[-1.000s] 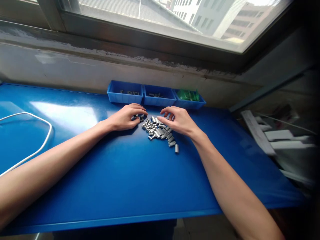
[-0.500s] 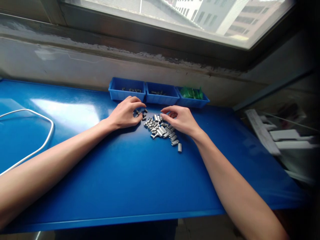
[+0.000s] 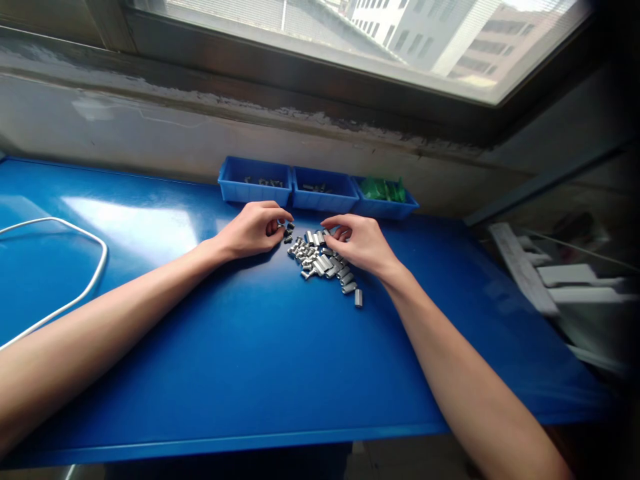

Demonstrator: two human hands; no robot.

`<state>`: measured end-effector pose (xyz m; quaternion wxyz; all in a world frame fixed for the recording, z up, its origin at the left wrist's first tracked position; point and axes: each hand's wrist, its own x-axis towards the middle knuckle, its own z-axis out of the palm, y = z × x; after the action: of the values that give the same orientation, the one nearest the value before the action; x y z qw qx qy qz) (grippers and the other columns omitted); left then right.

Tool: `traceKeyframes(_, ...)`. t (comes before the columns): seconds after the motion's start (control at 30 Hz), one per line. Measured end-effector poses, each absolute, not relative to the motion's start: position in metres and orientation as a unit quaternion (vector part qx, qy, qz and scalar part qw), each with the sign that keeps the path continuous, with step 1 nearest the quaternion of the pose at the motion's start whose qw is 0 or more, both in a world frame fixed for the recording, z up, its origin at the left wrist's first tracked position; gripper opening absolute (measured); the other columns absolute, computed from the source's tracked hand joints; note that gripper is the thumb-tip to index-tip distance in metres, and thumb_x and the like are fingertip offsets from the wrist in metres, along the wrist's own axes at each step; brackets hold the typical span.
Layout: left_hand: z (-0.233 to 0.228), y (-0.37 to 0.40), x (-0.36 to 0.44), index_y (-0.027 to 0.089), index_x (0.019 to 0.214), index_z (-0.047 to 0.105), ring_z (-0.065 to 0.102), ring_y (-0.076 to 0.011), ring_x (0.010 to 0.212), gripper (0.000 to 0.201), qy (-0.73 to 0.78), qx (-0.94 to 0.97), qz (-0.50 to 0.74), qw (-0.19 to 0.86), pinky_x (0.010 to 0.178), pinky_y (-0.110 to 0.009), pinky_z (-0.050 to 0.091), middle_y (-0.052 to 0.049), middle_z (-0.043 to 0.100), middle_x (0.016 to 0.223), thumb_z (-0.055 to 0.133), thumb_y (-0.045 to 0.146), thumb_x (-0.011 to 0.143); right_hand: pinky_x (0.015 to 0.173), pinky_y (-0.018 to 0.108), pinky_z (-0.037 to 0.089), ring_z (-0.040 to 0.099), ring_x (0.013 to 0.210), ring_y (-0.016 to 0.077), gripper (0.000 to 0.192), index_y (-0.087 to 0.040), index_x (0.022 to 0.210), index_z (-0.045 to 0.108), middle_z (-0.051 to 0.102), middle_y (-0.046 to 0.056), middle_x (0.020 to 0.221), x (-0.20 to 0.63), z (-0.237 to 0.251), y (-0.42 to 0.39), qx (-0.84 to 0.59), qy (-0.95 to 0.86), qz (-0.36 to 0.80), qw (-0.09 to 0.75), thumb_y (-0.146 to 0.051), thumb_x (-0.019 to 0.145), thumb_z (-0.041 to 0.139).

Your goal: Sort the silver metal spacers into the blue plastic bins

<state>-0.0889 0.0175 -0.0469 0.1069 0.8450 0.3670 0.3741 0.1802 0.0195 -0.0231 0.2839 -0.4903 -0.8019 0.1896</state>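
Note:
My left hand (image 3: 256, 230) rests on the table at the left of the metal parts, its fingers curled in toward the thumb. A few small dark metal pieces (image 3: 289, 233) lie right by its fingertips; whatever it grips is hidden. On the other side, my right hand (image 3: 364, 244) bends over the upper right of a pile of silver metal parts (image 3: 325, 261). Its thumb and curled fingers are close together at the pile, and I cannot make out what is between them. The pile mixes short small pieces at left with longer hexagonal spacers at right. One spacer (image 3: 359, 298) stands apart toward me.
Behind the hands three blue bins stand in a row: the left bin (image 3: 255, 193) and middle bin (image 3: 325, 199) hold small metal parts, the right bin (image 3: 385, 210) green packets. A white cable (image 3: 103, 260) curves over the blue table (image 3: 240, 373). Window and wall rise behind.
My left hand's fingers have closed further toward the thumb, and the hand has dipped slightly. The right hand's fingers have drawn closer to its thumb at the pile.

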Motion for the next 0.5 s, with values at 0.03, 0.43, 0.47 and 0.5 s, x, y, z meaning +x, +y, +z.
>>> traceKeyframes(0.03,-0.047,0.018,-0.089,0.013,0.107,0.082,0.065,-0.0134,0.067,0.029,0.361,0.844,0.380,0.109,0.067,-0.026,0.052,-0.008,0.076,0.092,0.064,0.018,0.084,0.072,0.034,0.059,0.073,0.072,0.0202,0.027,-0.017,0.105,0.083,0.082,0.007,0.094,0.180,-0.024,0.019,-0.492,-0.802,0.182,0.285,-0.020,0.081,0.072)
traceKeyframes(0.43,-0.047,0.017,-0.088,0.016,0.110,0.080,0.064,-0.0142,0.073,0.030,0.372,0.837,0.390,0.095,0.071,-0.029,0.054,-0.007,0.070,0.101,0.063,0.020,0.085,0.082,0.041,0.067,0.078,0.083,0.0240,0.028,-0.023,0.102,0.076,0.079,0.006,0.094,0.171,-0.030,0.023,-0.467,-0.688,0.318,0.456,-0.042,0.083,0.082)
traceKeyframes(0.47,-0.047,0.017,-0.088,0.017,0.109,0.080,0.063,-0.0143,0.073,0.029,0.375,0.836,0.388,0.096,0.071,-0.029,0.054,-0.007,0.069,0.099,0.063,0.021,0.085,0.081,0.041,0.068,0.078,0.082,0.0241,0.031,-0.023,0.098,0.076,0.079,0.005,0.091,0.169,-0.030,0.022,-0.457,-0.674,0.343,0.469,-0.047,0.080,0.086)
traceKeyframes(0.5,-0.046,0.017,-0.088,0.016,0.107,0.080,0.063,-0.0142,0.072,0.028,0.377,0.836,0.386,0.098,0.070,-0.029,0.053,-0.006,0.068,0.096,0.064,0.021,0.085,0.081,0.041,0.068,0.078,0.082,0.0242,0.034,-0.023,0.093,0.075,0.079,0.005,0.089,0.167,-0.030,0.021,-0.451,-0.663,0.358,0.479,-0.051,0.078,0.088)
